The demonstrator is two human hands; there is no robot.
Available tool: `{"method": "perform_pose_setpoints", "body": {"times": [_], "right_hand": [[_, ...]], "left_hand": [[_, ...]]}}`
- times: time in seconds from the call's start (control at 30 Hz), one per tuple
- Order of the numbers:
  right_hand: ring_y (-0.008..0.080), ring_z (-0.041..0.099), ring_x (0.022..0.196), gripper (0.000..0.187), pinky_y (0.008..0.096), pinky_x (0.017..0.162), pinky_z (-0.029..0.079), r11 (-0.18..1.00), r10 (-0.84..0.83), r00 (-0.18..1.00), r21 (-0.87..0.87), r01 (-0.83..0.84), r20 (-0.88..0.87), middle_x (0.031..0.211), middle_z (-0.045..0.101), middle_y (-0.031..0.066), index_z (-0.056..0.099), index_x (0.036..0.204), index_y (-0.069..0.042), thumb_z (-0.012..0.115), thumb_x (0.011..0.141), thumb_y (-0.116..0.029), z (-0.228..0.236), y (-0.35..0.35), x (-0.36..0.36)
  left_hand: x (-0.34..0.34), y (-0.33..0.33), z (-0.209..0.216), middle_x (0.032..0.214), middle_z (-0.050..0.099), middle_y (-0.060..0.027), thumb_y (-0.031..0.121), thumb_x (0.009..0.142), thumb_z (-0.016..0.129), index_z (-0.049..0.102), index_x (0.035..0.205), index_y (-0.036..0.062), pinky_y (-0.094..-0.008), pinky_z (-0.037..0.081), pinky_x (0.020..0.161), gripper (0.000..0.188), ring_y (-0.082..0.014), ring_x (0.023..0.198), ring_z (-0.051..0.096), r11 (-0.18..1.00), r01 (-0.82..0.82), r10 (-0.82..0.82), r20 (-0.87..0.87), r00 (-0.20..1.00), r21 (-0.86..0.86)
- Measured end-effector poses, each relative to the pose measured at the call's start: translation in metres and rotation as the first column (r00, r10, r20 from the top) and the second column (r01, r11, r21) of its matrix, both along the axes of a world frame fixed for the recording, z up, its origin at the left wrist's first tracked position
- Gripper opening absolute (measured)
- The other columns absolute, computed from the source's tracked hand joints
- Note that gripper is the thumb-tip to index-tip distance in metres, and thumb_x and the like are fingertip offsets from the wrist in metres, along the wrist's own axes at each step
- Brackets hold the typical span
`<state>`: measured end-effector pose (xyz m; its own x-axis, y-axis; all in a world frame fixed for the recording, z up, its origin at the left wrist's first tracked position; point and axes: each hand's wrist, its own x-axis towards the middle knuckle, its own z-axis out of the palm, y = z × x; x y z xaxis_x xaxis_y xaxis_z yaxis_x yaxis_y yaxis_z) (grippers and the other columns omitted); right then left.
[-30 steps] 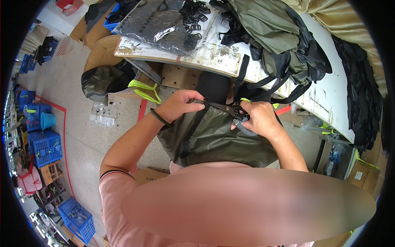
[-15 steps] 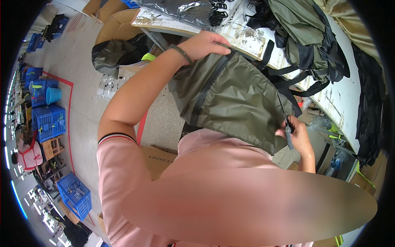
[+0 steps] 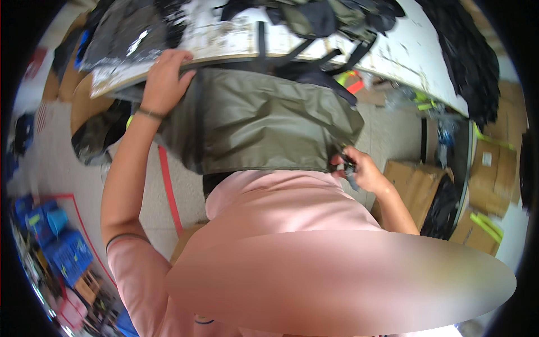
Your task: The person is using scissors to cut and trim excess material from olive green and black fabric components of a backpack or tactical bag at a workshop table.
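Observation:
An olive-green coated fabric bag [image 3: 264, 123] is stretched across my front, with a dark strip [image 3: 199, 121] running over its left part and wrinkles toward its right end. My left hand [image 3: 167, 81] is closed on the bag's upper left part, beside the table edge, thumb pointing right. At the bag's lower right corner, my right hand [image 3: 362, 168] is wrapped round a pair of scissors [image 3: 351, 178] with a greyish handle. The fingers touch or nearly touch the fabric there. The scissor blades cannot be made out.
Ahead stands a white, stained table [image 3: 224, 36] bearing a clear plastic-wrapped dark bundle [image 3: 126, 33] and olive and black bags [image 3: 320, 17] with hanging straps. Cardboard boxes [image 3: 407, 188] stand at the right. Blue crates [image 3: 67, 253] are on the floor at far left.
The view has turned, and the bag lies more level across my front. My right hand has moved with the scissors to the bag's near corner; the blades, visible before, no longer show.

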<state>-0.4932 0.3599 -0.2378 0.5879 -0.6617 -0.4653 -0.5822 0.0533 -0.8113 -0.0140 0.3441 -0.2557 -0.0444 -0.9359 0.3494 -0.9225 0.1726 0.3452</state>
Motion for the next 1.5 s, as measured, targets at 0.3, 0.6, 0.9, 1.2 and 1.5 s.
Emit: {"method": "perform_pose_setpoints", "body": {"times": [0.3,0.6,0.9,1.2,1.5], "right_hand": [[0.0089,0.055,0.073,0.016,0.0250,0.068,0.046,0.994,-0.026,0.996,-0.108,0.035,0.081,0.077,0.059,0.0029,0.055,0.085,-0.002,0.068,0.076,0.000,0.004,-0.003,0.007],[0.0120,0.059,0.080,0.020,0.0270,0.074,0.047,0.996,-0.076,0.987,-0.031,0.081,0.144,0.082,0.063,0.0061,0.056,0.090,0.000,0.065,0.074,0.006,0.003,-0.001,-0.005],[0.0051,0.047,0.069,0.022,0.0219,0.061,0.040,0.974,-0.228,0.932,0.083,0.213,0.283,0.075,0.051,-0.0037,0.054,0.085,-0.005,0.073,0.076,0.000,0.001,0.001,0.011],[0.0232,0.058,0.065,0.033,0.0329,0.060,0.043,0.794,0.124,0.966,-0.561,-0.233,-0.226,0.068,0.056,0.0065,0.053,0.081,-0.004,0.079,0.067,-0.021,0.036,-0.020,-0.011],[0.0324,0.059,0.071,0.037,0.0394,0.067,0.044,0.713,0.131,0.846,-0.544,-0.443,-0.517,0.069,0.058,0.0120,0.053,0.078,-0.005,0.075,0.061,-0.029,0.059,-0.021,-0.018]], "left_hand": [[-0.180,0.050,0.014,0.107,0.057,-0.0095,0.020,0.077,0.070,0.062,0.102,0.0082,-0.0401,0.040,0.090,0.029,-0.0299,0.100,0.052,0.651,0.749,-0.615,-0.494,0.614,0.121],[-0.228,0.029,-0.043,0.075,0.061,-0.0057,0.012,0.083,0.060,0.062,0.089,0.0034,-0.0323,0.045,0.062,0.010,-0.0209,0.071,0.058,0.519,0.835,-0.526,-0.702,0.480,0.183],[-0.230,0.019,-0.017,0.068,0.051,0.0061,0.007,0.086,0.063,0.062,0.090,0.0037,-0.0188,0.037,0.057,0.006,-0.0017,0.062,0.043,0.389,0.884,0.203,-0.960,0.192,0.259],[-0.230,0.019,-0.026,0.081,0.063,0.0009,0.008,0.083,0.068,0.063,0.100,0.0000,-0.0189,0.042,0.062,0.019,-0.0020,0.071,0.053,0.401,0.846,0.256,-0.930,0.265,0.352],[-0.230,0.021,-0.014,0.082,0.064,-0.0015,0.009,0.084,0.067,0.062,0.099,-0.0021,-0.0196,0.045,0.065,0.019,-0.0039,0.071,0.055,0.461,0.818,0.287,-0.930,0.228,0.343]]}}
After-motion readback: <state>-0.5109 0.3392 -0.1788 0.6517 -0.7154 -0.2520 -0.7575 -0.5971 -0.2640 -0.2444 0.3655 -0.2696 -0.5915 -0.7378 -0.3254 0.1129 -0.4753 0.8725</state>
